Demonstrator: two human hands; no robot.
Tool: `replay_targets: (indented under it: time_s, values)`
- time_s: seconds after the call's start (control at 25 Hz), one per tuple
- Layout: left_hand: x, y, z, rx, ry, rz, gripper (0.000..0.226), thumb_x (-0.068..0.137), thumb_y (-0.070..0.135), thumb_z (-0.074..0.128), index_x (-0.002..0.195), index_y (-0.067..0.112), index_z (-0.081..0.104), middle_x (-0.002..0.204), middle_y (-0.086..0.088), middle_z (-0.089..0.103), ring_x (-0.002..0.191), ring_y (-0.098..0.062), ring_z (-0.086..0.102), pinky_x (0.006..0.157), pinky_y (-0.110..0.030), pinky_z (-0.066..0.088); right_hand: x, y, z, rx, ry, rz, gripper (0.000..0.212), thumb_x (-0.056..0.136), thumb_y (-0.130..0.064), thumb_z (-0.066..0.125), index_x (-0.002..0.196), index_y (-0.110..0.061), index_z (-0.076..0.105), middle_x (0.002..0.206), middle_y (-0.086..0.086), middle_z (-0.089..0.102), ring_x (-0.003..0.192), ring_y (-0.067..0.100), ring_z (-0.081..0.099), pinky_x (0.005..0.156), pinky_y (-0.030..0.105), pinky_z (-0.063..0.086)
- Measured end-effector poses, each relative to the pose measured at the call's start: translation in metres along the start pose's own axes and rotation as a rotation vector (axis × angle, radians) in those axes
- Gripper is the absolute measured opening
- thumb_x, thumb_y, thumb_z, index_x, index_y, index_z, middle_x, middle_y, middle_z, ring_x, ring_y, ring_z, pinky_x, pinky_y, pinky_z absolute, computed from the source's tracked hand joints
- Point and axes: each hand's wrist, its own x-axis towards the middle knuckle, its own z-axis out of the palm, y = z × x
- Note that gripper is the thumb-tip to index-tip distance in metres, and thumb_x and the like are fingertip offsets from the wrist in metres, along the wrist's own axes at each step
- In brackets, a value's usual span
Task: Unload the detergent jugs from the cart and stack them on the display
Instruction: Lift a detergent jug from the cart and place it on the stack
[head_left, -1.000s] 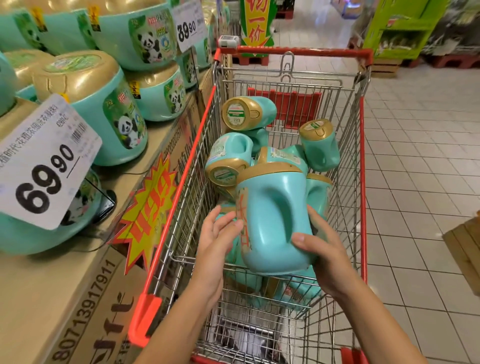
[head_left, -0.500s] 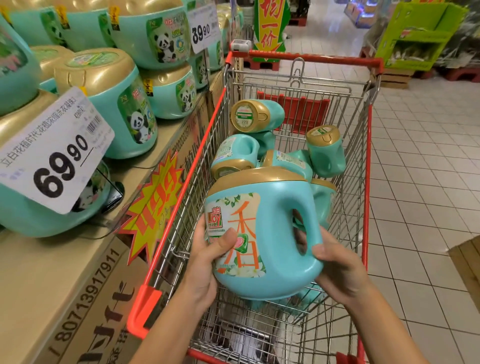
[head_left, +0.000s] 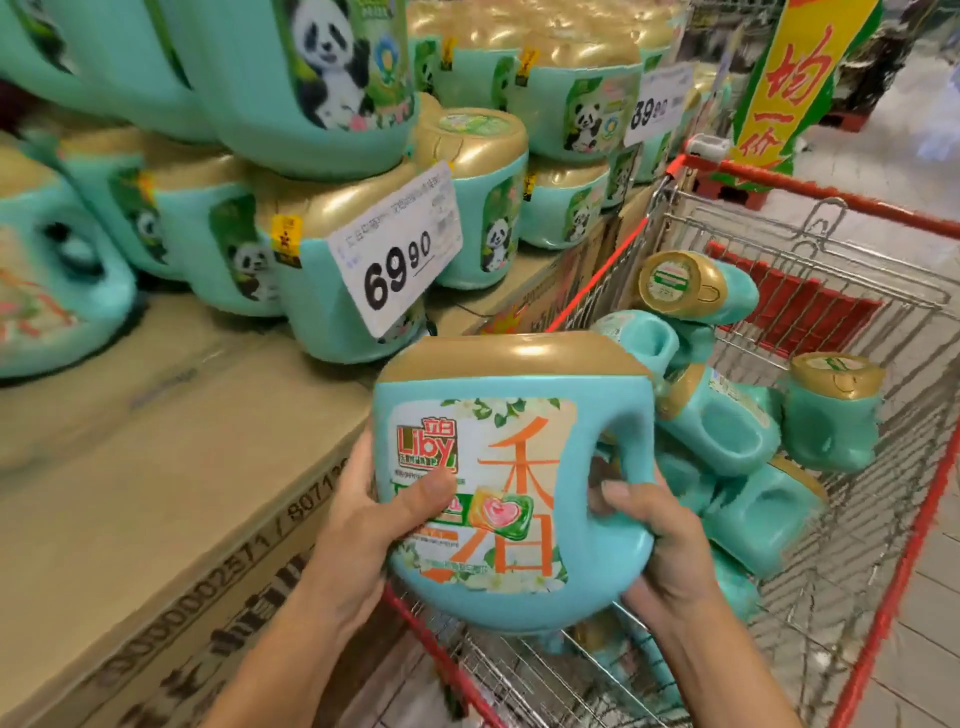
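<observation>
A teal detergent jug with a gold cap is upright in the air over the cart's left rim, label facing me. My left hand grips its left side, thumb across the label. My right hand holds the lower right side by the handle, thumb at the handle opening. Several more teal jugs lie jumbled in the wire cart. The display at left is a top of cardboard boxes bearing stacked panda-label jugs.
A white price tag reading 69.90 hangs from the nearest stacked jug, another tag farther back. Bare cardboard lies in front of the stack. A yellow-green banner stands beyond the cart. Tiled floor runs at right.
The jug has been lifted out of the cart and carried up and left toward the display, both hands still on it. The view has turned left toward the stacked jugs.
</observation>
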Motion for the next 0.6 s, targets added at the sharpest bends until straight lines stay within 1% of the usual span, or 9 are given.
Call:
replay_targets:
  time_s: [0.08, 0.12, 0.2, 0.24, 0.32, 0.36, 0.4, 0.48, 0.6]
  values:
    - [-0.017, 0.016, -0.016, 0.008, 0.084, 0.085, 0.077, 0.037, 0.039, 0.098, 0.106, 0.026, 0.069, 0.107, -0.017, 0.073, 0.088, -0.036, 0.073, 0.064, -0.042, 0.060, 0.012, 0.010, 0.022, -0.009, -0.034, 0.059, 0.061, 0.051, -0.014, 0.082, 0.110, -0.012, 0.066, 0.084, 0.013, 0.073, 0.074, 0.026, 0.071, 0.069, 0.038, 0.059]
    - [-0.025, 0.021, -0.022, -0.004, 0.128, 0.125, 0.076, 0.038, 0.039, 0.098, 0.107, 0.024, 0.069, 0.108, -0.018, 0.072, 0.089, -0.037, 0.073, 0.065, -0.043, 0.059, 0.018, 0.014, 0.034, -0.030, -0.058, 0.066, 0.065, 0.055, -0.016, 0.083, 0.116, -0.010, 0.061, 0.086, 0.013, 0.073, 0.074, 0.025, 0.071, 0.069, 0.037, 0.059]
    - [-0.041, 0.032, -0.035, -0.012, 0.233, 0.201, 0.077, 0.038, 0.042, 0.098, 0.107, 0.023, 0.069, 0.107, -0.017, 0.073, 0.088, -0.035, 0.073, 0.064, -0.041, 0.060, 0.029, 0.019, 0.062, -0.137, -0.122, 0.037, 0.074, 0.061, -0.027, 0.085, 0.127, -0.010, 0.055, 0.100, 0.010, 0.072, 0.082, 0.023, 0.067, 0.075, 0.036, 0.056]
    - [-0.049, 0.037, -0.043, -0.003, 0.284, 0.242, 0.079, 0.037, 0.043, 0.098, 0.107, 0.023, 0.068, 0.106, -0.016, 0.073, 0.087, -0.034, 0.073, 0.063, -0.041, 0.060, 0.036, 0.023, 0.076, -0.237, -0.153, 0.002, 0.072, 0.068, -0.030, 0.083, 0.131, -0.010, 0.053, 0.106, 0.007, 0.069, 0.085, 0.021, 0.063, 0.077, 0.033, 0.053]
    - [-0.063, 0.049, -0.055, 0.039, 0.359, 0.313, 0.084, 0.035, 0.043, 0.098, 0.111, 0.025, 0.065, 0.106, -0.016, 0.073, 0.089, -0.036, 0.073, 0.065, -0.043, 0.060, 0.045, 0.031, 0.102, -0.426, -0.183, -0.097, 0.052, 0.083, -0.022, 0.068, 0.131, -0.008, 0.053, 0.104, -0.004, 0.069, 0.087, 0.010, 0.061, 0.074, 0.023, 0.052]
    - [-0.070, 0.055, -0.061, 0.059, 0.387, 0.341, 0.085, 0.035, 0.043, 0.098, 0.112, 0.027, 0.065, 0.106, -0.015, 0.073, 0.090, -0.036, 0.072, 0.065, -0.044, 0.059, 0.048, 0.035, 0.113, -0.481, -0.197, -0.129, 0.045, 0.084, -0.020, 0.062, 0.127, -0.008, 0.055, 0.101, -0.008, 0.070, 0.088, 0.006, 0.062, 0.073, 0.019, 0.052]
    - [-0.077, 0.060, -0.066, 0.067, 0.414, 0.365, 0.085, 0.035, 0.044, 0.098, 0.111, 0.029, 0.065, 0.105, -0.014, 0.074, 0.089, -0.035, 0.073, 0.064, -0.043, 0.059, 0.049, 0.038, 0.124, -0.520, -0.223, -0.147, 0.040, 0.083, -0.022, 0.063, 0.122, -0.011, 0.058, 0.099, -0.011, 0.071, 0.089, 0.004, 0.063, 0.073, 0.018, 0.052]
    - [-0.091, 0.071, -0.077, 0.072, 0.479, 0.413, 0.090, 0.033, 0.046, 0.097, 0.114, 0.028, 0.062, 0.104, -0.012, 0.075, 0.088, -0.032, 0.073, 0.063, -0.040, 0.060, 0.051, 0.043, 0.145, -0.569, -0.323, -0.166, 0.035, 0.083, -0.031, 0.072, 0.114, -0.018, 0.062, 0.099, -0.013, 0.071, 0.090, 0.003, 0.064, 0.075, 0.018, 0.052]
    - [-0.100, 0.085, -0.093, 0.135, 0.520, 0.505, 0.095, 0.037, 0.045, 0.097, 0.122, 0.030, 0.056, 0.108, -0.009, 0.074, 0.093, -0.031, 0.073, 0.066, -0.039, 0.060, 0.058, 0.046, 0.168, -0.650, -0.475, -0.158, 0.056, 0.066, -0.043, 0.074, 0.118, -0.027, 0.059, 0.108, -0.008, 0.071, 0.100, 0.010, 0.066, 0.082, 0.024, 0.054]
